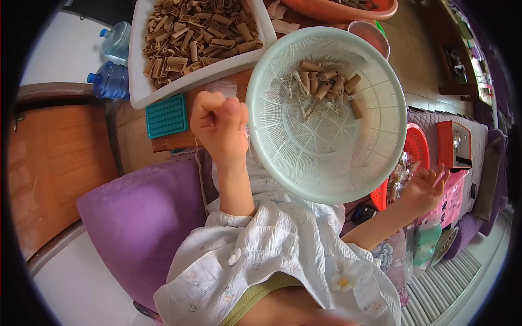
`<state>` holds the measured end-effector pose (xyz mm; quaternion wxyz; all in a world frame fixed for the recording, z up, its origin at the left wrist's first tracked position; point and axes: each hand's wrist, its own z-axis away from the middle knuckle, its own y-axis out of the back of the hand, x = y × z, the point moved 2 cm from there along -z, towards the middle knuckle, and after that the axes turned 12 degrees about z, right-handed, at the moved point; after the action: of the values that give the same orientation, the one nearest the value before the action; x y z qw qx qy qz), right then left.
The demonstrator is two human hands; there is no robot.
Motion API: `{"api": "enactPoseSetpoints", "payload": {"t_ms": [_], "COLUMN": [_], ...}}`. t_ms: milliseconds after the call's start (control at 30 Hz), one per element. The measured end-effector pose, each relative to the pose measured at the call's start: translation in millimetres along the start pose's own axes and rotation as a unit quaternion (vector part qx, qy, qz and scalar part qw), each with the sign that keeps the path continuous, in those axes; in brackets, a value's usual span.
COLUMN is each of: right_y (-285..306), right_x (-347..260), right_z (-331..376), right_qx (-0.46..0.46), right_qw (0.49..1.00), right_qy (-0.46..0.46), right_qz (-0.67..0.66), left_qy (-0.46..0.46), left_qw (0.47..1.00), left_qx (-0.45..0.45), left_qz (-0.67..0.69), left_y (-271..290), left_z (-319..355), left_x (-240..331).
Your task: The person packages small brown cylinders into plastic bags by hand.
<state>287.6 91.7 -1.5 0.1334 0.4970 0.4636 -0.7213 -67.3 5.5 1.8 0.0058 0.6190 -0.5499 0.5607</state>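
My left hand is closed in a fist at the left rim of the pale green mesh basket. Thin clear strands show beside its fingers, but what it grips is hidden. Inside the basket lie several tan tube-like pieces, tangled with clear thread or film. Off to the right, my right hand has its fingers apart and shows nothing held. It hovers near a red plastic basket containing shiny, clear-wrapped items.
A white tub heaped with tan pieces stands at the far left, beside a teal moulded tray. Behind are blue water jugs and an orange basin. A purple cushion and an open red box flank me.
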Motion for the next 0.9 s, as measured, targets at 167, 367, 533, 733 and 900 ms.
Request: {"api": "enactPoseSetpoints", "payload": {"t_ms": [167, 367, 533, 733, 900], "right_y": [-47.9, -87.8, -105.6, -104.0, -132.8], "right_x": [26.4, 97.7, 117.4, 143.4, 110.8], "right_z": [9.7, 2.4, 8.1, 4.7, 9.2], "right_qx": [-0.232, -0.545, -0.528, -0.552, -0.623], "right_qw": [0.910, 0.460, 0.272, 0.184, 0.350], "right_qy": [-0.021, 0.033, 0.147, 0.207, 0.152], "right_qz": [0.344, 0.700, 0.791, 0.786, 0.683], "left_qy": [0.110, 0.317, 0.293, 0.249, 0.283], "left_qw": [0.977, 0.621, 0.658, 0.596, 0.678], "left_qx": [0.088, 0.069, -0.043, -0.155, -0.108], "left_qz": [0.159, 0.713, 0.693, 0.748, 0.670], "left_y": [-8.3, -2.1, -0.7, -0.8, -1.2], "left_z": [-3.4, -5.7, -1.2, -2.6, -2.7], "left_x": [2.3, -11.6, -14.7, -14.9, -12.7]}}
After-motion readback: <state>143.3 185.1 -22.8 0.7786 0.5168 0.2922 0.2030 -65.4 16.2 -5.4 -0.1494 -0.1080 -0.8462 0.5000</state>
